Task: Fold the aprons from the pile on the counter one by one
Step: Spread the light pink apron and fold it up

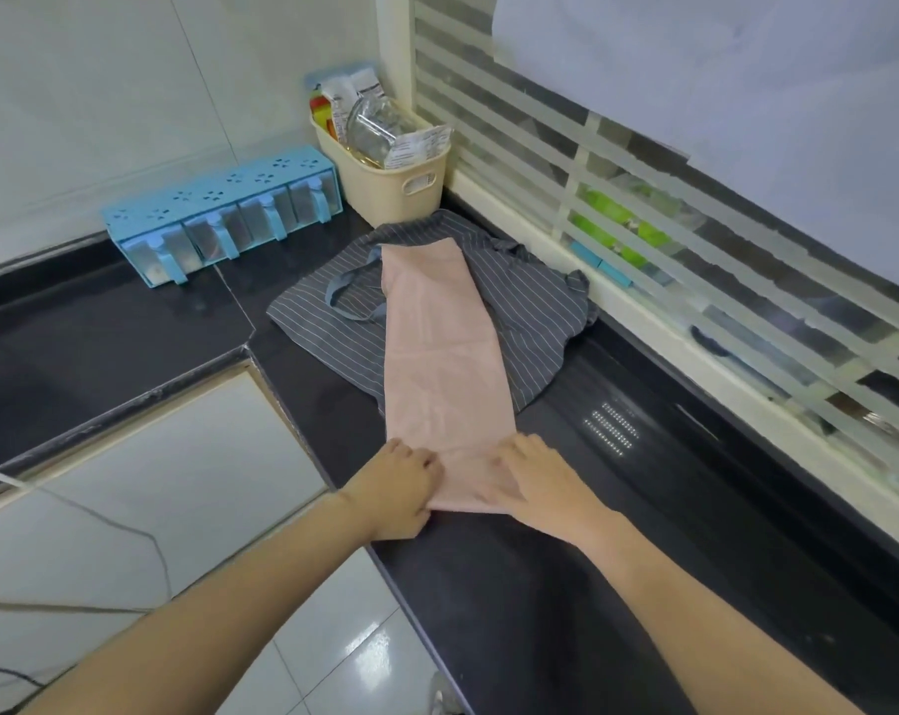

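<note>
Both forearms reach in over the counter. Left hand curled, gripping the near left corner of the pink apron; right hand flat, fingers spread, pressing its near end. Apron runs away in a long strip, far half lying on the striped apron.

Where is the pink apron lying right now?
In the head view the pink apron lies mid-frame as a long narrow strip on the dark counter, its far half over the grey striped apron, its near end under both hands.
</note>
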The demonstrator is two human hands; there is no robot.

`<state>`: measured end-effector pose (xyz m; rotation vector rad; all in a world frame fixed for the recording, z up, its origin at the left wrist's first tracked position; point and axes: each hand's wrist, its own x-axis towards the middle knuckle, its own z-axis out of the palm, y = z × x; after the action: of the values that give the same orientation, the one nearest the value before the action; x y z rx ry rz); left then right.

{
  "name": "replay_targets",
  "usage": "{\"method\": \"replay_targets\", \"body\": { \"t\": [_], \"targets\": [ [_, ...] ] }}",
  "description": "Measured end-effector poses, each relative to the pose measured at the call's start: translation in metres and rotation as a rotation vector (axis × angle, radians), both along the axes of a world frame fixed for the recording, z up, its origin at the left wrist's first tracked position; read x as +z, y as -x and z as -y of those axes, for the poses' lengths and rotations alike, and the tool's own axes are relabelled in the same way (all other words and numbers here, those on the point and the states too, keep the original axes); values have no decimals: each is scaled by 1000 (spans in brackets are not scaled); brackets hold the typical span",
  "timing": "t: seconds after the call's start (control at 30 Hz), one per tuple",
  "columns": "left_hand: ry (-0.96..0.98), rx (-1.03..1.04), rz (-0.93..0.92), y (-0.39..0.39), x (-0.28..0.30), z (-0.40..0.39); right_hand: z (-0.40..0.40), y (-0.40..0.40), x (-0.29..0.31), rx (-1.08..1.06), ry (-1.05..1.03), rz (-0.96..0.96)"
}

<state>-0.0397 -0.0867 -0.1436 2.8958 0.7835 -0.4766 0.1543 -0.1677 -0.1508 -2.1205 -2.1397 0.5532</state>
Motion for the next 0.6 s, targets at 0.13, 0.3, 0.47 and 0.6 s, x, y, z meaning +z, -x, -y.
{"method": "replay_targets", "body": {
  "t": [0.13, 0.3, 0.47, 0.6],
  "targets": [
    [427, 361, 169, 8, 15, -27, -8, -14, 16, -219, 322, -536],
    [642, 638, 320, 19, 7, -48, -25, -28, 14, -265, 246, -527],
    [549, 894, 397, 15, 2, -55, -48, -10, 4, -502, 175, -321],
    [66, 666, 287, 3, 13, -48, -61, -2, 2, -550, 217, -191]
  ]
}}
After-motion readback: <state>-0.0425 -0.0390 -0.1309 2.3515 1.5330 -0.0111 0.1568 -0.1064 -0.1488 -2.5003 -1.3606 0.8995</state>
